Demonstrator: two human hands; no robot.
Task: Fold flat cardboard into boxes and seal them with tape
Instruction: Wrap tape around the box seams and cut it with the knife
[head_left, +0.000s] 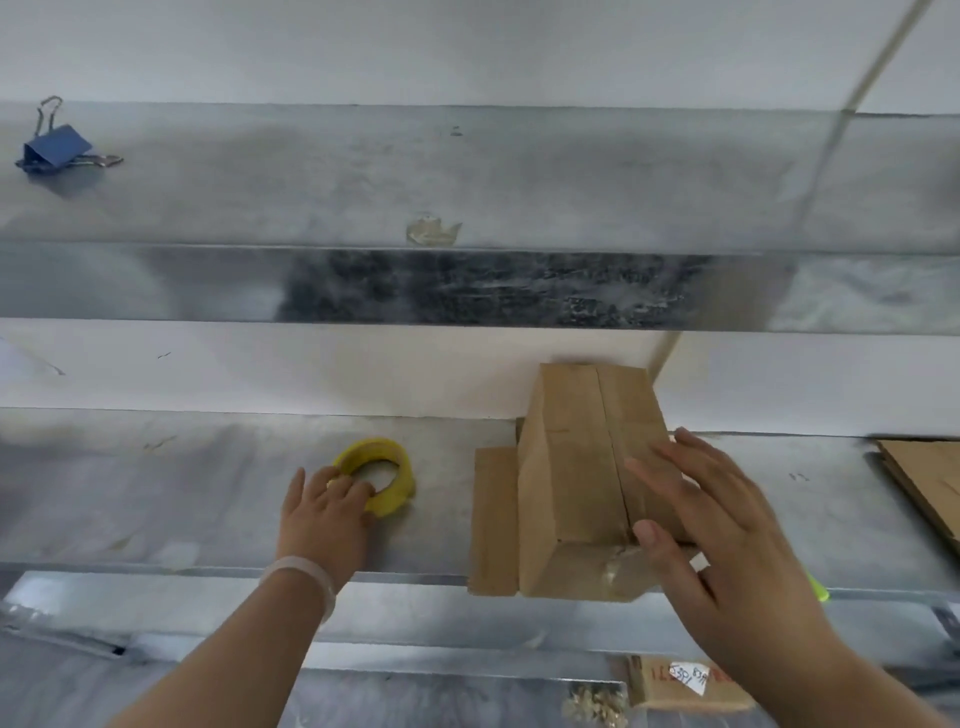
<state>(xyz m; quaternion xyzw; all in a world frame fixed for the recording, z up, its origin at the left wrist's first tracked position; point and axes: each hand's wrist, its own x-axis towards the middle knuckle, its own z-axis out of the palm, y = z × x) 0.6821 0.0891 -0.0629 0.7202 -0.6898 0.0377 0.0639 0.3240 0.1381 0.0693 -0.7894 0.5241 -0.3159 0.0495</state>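
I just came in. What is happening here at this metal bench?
A person is making up cardboard boxes. The right hand lies flat, fingers straight, on the closed top flaps of a folded box that stands on the metal bench. The left hand grips the yellow tape roll beside the box. More flat cardboard lies at the right edge.

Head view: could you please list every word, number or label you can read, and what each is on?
"530": handwritten on the white slip on the cardboard piece, bottom right.
Second handwritten group on that slip: too blurred to read.
Red print on that cardboard piece: too blurred.
The box and the tape roll: no text visible.
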